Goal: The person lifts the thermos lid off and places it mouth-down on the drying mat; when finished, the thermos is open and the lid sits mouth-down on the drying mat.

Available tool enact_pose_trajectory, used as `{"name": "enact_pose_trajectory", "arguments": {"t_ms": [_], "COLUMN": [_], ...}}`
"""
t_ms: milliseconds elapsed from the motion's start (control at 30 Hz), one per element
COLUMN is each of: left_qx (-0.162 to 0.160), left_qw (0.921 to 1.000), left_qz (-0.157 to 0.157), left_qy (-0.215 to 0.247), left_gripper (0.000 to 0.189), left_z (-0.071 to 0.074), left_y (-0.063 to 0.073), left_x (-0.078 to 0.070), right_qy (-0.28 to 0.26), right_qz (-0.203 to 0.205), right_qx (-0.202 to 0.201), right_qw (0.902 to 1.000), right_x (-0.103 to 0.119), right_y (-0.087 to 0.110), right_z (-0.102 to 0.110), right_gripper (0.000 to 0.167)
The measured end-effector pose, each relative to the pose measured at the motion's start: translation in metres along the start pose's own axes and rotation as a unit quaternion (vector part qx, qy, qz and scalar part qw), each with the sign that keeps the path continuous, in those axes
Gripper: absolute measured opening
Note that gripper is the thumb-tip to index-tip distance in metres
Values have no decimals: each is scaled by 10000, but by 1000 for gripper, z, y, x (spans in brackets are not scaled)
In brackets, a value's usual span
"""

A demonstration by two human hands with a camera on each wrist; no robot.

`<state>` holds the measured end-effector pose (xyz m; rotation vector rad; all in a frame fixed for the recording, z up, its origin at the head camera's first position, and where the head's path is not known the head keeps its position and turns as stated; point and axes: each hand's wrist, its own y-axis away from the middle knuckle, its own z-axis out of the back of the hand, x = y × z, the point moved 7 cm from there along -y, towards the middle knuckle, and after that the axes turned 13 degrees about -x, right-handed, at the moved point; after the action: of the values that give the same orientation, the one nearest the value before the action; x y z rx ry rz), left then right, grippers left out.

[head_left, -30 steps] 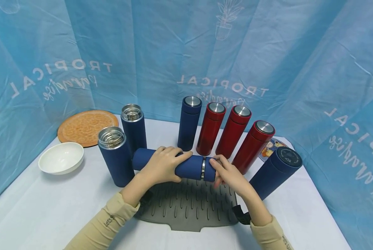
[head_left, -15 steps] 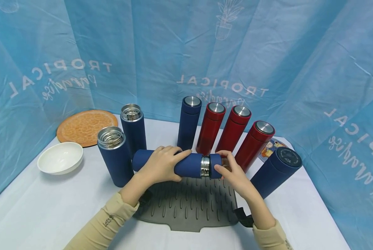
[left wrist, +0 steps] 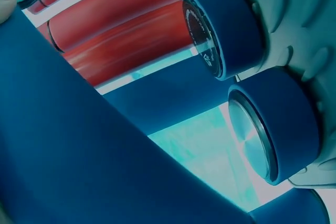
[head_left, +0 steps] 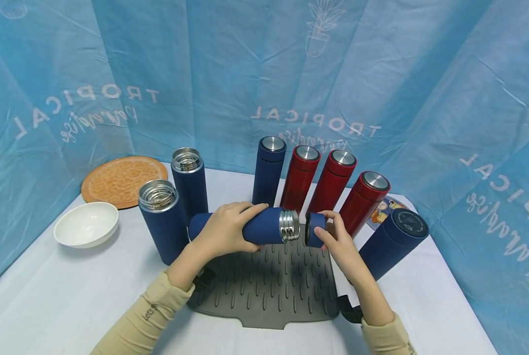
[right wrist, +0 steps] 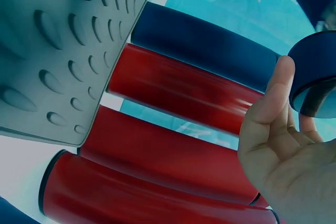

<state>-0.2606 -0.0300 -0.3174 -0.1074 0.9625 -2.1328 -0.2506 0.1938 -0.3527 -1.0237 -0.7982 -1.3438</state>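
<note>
In the head view, my left hand (head_left: 229, 229) grips the body of a blue thermos flask (head_left: 264, 228) lying on its side over the grey mat. Its bare steel neck (head_left: 290, 225) points right. Just beyond the neck, a short gap away, my right hand (head_left: 340, 244) pinches the blue lid (head_left: 316, 229) between thumb and fingers; the right wrist view shows this lid (right wrist: 315, 59) from its side. Two other blue lids, one (left wrist: 231, 30) with a dark top and one (left wrist: 283, 124) with a steel top, stand on the mat in the left wrist view, hidden in the head view.
Two lidless blue flasks (head_left: 159, 222) stand left of the ridged mat (head_left: 268, 301). Behind it, a blue flask (head_left: 267, 172) and three red flasks (head_left: 331, 190) stand capped; another blue one (head_left: 390, 241) is at right. A white bowl (head_left: 87, 224) and orange round mat (head_left: 124, 180) lie far left.
The lid has come off the flask: my right hand has drawn it to the right, baring the threaded steel neck. My left hand keeps its grip, with the flask's mouth turned slightly toward the head camera.
</note>
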Motion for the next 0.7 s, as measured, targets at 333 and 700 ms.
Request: {"name": "enact_pose_trajectory", "arguments": {"t_ms": [333,700], "left_qx": [-553,-1485], "left_qw": [9845,9330], "left_qz": [1196,2357], "left_qy": [1154,2279], "left_gripper": [87,87], "left_z": [11,21], "left_y": [-6,-11], "left_x": [12,35], "right_qy": [169,537], "right_qz": [42,26], "right_qx": [60,80], "right_qw": [9998,9985], "right_x": [-9,-16], "right_y": [0,3], "right_z": [-4,-7], "right_gripper": [44,48]}}
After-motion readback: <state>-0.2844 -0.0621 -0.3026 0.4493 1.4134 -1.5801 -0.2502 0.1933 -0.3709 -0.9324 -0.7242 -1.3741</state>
